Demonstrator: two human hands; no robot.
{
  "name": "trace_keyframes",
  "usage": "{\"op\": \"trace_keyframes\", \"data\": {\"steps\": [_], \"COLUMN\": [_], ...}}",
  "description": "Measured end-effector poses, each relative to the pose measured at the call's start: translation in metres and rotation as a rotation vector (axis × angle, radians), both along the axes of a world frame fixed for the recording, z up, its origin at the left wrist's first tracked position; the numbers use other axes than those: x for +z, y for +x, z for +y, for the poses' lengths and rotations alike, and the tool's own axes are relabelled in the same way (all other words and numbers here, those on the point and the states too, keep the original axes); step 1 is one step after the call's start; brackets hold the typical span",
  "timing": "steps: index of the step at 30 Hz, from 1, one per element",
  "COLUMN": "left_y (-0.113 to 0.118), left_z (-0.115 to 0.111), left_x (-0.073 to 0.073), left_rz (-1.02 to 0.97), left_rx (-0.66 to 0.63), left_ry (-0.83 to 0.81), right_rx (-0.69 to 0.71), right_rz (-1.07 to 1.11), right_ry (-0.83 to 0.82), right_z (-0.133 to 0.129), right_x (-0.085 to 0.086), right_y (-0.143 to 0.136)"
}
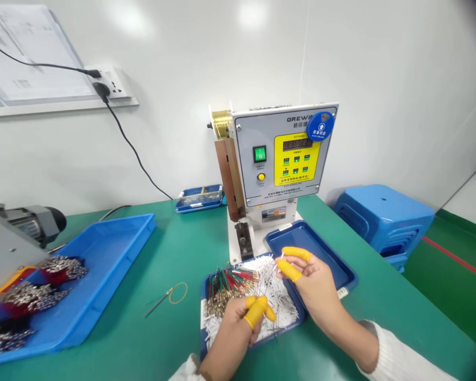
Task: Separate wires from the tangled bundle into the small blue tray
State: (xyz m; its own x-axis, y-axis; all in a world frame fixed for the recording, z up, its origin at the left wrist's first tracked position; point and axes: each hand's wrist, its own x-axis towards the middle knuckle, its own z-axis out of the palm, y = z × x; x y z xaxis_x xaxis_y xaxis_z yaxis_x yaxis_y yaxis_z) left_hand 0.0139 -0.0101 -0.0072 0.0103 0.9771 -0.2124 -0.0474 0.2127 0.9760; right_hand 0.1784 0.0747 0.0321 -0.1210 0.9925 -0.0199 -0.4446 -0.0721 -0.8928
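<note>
My left hand [244, 323], with yellow finger cots, is pinched shut over the front of a blue tray [203, 338]. Thin dark and reddish wires [276, 330] stick out at its fingertips. Higher and to the right, my right hand [315, 278] also wears yellow finger cots. Thumb and forefinger are closed on a short white tube [277, 263]. In the tray below lie a heap of white tubes [287, 304] and a bundle of red, green and black wires [230, 280] with brass-coloured ends. My left hand hides part of that heap.
Behind the tray stands a grey machine [249, 121] with a yellow panel and wire spool. A second blue tray [341, 259] is at right. A large blue bin [115, 259] with wire bundles stands left. A wire loop [178, 292] lies on the green table [158, 344].
</note>
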Motion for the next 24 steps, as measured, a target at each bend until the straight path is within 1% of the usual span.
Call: {"op": "trace_keyframes", "data": {"steps": [4,12,15,19,24], "left_y": [0.0,0.003,0.003,0.002,0.001], "left_z": [0.001,0.0,0.0,0.0,-0.001], "left_x": [0.001,0.011,0.011,0.008,0.007], "left_rz": [0.01,0.006,-0.001,0.008,0.002], "left_rx": [0.028,0.032,0.036,0.009,0.012], "left_ry": [0.011,-0.015,-0.025,-0.015,-0.007], "right_rx": [-0.024,-0.049,-0.04,-0.023,-0.046], "right_rz": [-0.01,-0.054,-0.06,-0.064,-0.058], "right_ry": [0.034,0.086,0.092,0.096,0.086], "right_z": [0.0,-0.003,-0.003,-0.003,-0.003], "right_x": [-0.001,-0.002,-0.002,-0.003,-0.003], "right_y": [0.0,0.0,0.0,0.0,0.001]}}
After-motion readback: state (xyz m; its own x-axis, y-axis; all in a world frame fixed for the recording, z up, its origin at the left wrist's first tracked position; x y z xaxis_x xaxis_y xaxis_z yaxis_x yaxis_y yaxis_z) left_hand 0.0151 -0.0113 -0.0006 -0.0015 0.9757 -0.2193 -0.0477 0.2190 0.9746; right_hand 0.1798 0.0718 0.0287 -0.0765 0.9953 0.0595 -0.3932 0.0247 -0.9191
